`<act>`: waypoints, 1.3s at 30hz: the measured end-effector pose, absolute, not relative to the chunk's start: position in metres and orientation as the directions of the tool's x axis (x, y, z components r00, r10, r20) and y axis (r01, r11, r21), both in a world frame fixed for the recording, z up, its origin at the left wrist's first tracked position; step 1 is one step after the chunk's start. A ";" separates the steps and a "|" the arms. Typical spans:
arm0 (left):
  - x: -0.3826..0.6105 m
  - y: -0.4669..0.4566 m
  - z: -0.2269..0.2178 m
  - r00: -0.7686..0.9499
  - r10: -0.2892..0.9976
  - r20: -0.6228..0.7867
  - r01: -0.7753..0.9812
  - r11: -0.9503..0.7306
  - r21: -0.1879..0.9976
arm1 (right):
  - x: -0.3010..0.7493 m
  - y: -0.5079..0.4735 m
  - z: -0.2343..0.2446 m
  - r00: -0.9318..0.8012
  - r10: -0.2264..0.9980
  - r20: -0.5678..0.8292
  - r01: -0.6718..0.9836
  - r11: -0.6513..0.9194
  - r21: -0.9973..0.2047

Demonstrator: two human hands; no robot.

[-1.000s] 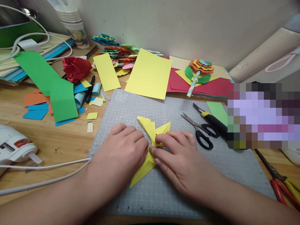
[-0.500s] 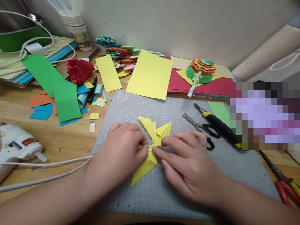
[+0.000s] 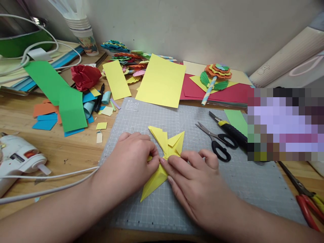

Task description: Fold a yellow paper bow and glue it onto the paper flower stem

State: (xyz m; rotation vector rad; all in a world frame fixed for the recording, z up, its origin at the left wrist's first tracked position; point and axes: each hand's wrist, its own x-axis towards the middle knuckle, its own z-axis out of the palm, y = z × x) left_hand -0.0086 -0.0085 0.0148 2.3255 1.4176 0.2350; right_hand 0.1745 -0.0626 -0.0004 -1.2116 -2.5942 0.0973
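A folded yellow paper (image 3: 154,184) with several pointed flaps lies on the grey cutting mat (image 3: 141,219). My left hand (image 3: 134,152) pinches its left side between thumb and curled fingers. My right hand (image 3: 197,184) is closed over the right of its middle, the index fingertip against the left fingertips and the thumb by the lower flap. Both hands hide the paper's centre. Black-handled scissors (image 3: 221,148) lie open on the mat, just beyond my right hand. A black and yellow utility knife (image 3: 234,133) rests behind them.
Yellow sheets (image 3: 162,81) overlap the mat's far edge. Left are green paper (image 3: 72,108), coloured scraps and a white glue gun (image 3: 22,155) with its cable (image 3: 50,194). A paper flower (image 3: 217,76) lies at the back; red-handled pliers (image 3: 307,209) sit at the right edge.
My right hand has shifted slightly left, its index finger now touching my left fingertips and its other fingers covering more of the paper. My left hand has barely moved, still pinching.
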 end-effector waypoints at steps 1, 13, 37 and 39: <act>-0.008 -0.008 0.015 0.469 0.880 -0.074 0.813 -0.398 0.424 | 0.173 -0.063 0.000 -0.601 0.771 0.211 0.745 0.636 -0.201; -0.008 -0.009 0.017 0.479 0.875 -0.069 0.810 -0.411 0.418 | 0.176 -0.061 0.006 -0.488 0.815 0.311 0.723 0.578 -0.379; -0.026 -0.017 0.014 0.548 0.836 0.000 0.802 -0.526 0.285 | 0.170 -0.061 -0.004 -0.644 0.732 0.224 0.721 0.678 -0.142; -0.026 -0.015 0.013 0.538 0.843 -0.025 0.812 -0.510 0.282 | 0.171 -0.061 -0.005 -0.645 0.731 0.222 0.717 0.680 -0.152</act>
